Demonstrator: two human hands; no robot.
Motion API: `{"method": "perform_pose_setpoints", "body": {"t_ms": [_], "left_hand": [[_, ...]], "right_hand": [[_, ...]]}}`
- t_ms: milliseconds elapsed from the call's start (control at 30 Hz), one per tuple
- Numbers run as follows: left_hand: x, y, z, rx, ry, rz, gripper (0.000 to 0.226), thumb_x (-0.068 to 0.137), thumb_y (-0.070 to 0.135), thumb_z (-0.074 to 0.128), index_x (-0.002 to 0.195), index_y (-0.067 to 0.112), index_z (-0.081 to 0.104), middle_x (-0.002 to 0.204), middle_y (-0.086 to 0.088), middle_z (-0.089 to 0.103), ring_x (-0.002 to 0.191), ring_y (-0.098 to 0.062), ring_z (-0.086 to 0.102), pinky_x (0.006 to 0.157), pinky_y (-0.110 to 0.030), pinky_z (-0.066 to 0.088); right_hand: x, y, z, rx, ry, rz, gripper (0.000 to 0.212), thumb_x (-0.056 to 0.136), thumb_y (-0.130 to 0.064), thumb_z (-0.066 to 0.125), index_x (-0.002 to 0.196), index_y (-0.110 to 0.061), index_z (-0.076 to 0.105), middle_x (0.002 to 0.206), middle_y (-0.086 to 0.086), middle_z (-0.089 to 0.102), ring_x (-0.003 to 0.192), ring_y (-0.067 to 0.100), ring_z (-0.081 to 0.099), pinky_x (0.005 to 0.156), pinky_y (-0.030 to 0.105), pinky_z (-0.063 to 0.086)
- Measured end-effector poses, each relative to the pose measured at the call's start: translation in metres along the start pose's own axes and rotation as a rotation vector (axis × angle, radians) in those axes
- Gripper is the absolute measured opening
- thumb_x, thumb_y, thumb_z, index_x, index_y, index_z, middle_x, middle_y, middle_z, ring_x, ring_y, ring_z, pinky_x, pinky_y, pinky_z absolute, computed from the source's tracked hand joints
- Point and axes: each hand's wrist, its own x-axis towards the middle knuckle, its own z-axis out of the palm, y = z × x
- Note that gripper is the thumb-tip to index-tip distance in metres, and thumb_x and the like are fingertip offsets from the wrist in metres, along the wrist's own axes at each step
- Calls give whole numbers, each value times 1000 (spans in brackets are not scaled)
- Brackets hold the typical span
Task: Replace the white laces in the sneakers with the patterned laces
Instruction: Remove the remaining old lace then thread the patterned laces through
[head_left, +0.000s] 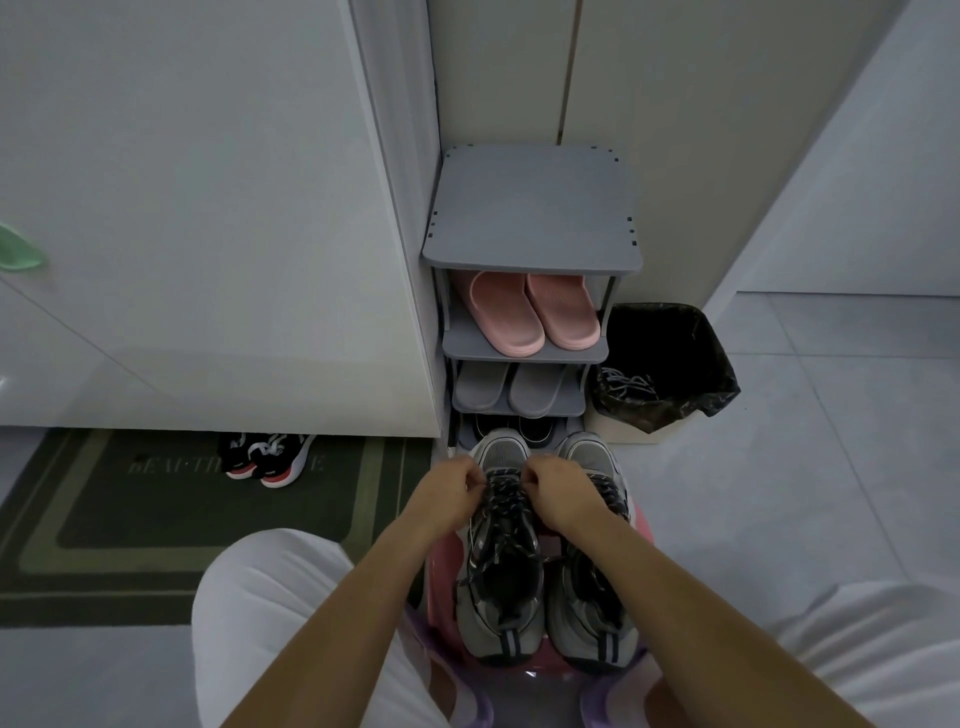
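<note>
left hand (451, 492): you had the fingers curled in tight, pinching the patterned lace (505, 503) at the toe end of the lacing.
right hand (557, 493): same on this side, fingers bunched and pinching that lace, knuckles up, just across from the left hand.
patterned lace: dark with pale flecks, it ran criss-cross down the tongue of the left sneaker (500, 587), between your two wrists.
left sneaker: grey, toe pointing away from you, heel toward you, sitting on the pink stool (444, 564).
right sneaker (592, 608): touching its partner on the same stool, also showing dark flecked lacing, partly hidden behind your right wrist.
pale laces (626, 387): a light tangle lay inside the bin (675, 358) with the black bag, well apart from your hands.
shoe rack (530, 208): grey, straight ahead, just left of the bin.
pink slippers (530, 312): on the upper shelf, toes toward you.
grey slippers (509, 387): one shelf below.
doormat (156, 525): dark green, off to your left, with black-and-red shoes (270, 457) at its far edge.
</note>
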Motion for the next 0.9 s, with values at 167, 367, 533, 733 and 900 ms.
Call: {"method": "perform_pose_setpoints", "body": {"t_ms": [167, 367, 533, 733, 900], "left_hand": [[3, 1, -5, 79, -44, 3, 10, 91, 18, 51, 94, 13, 59, 99, -4, 63, 88, -18, 60, 79, -32, 51], [1, -1, -11, -22, -50, 10, 8, 93, 21, 52, 89, 16, 56, 92, 2, 59, 79, -10, 55, 65, -21, 42], [-16, -7, -8, -232, -100, -12, 18, 90, 31, 60, 101, 18, 55, 98, 8, 56, 86, -7, 55, 67, -18, 44], [-33, -5, 8, -232, -44, -10, 31, 78, 25, 65, 103, 26, 47, 99, 5, 58, 81, -10, 59, 74, -26, 51], [-38, -6, 3, -213, -56, 57, 32, 80, 22, 60, 108, 31, 50, 94, 5, 55, 74, -6, 57, 64, -20, 46]], "right_hand": [[1, 4, -1, -18, -24, -29, 18, 94, -13, 39, 98, -5, 56, 103, 15, 62, 97, 29, 57, 78, 33, 43], [2, 3, -5, 27, -29, -3, 17, 94, -11, 39, 90, -7, 55, 103, 15, 64, 99, 30, 58, 75, 29, 40], [-15, 2, -12, -24, -24, -38, 30, 96, -28, 45, 98, -2, 59, 102, 16, 64, 98, 29, 59, 78, 32, 43], [-31, -1, -7, -4, -62, -45, 27, 78, -30, 62, 95, -9, 56, 90, 8, 64, 91, 25, 62, 71, 30, 46], [-32, 11, -12, 119, -94, -50, 34, 76, -25, 65, 109, -19, 54, 88, -4, 58, 86, 16, 57, 79, 31, 49]]}}
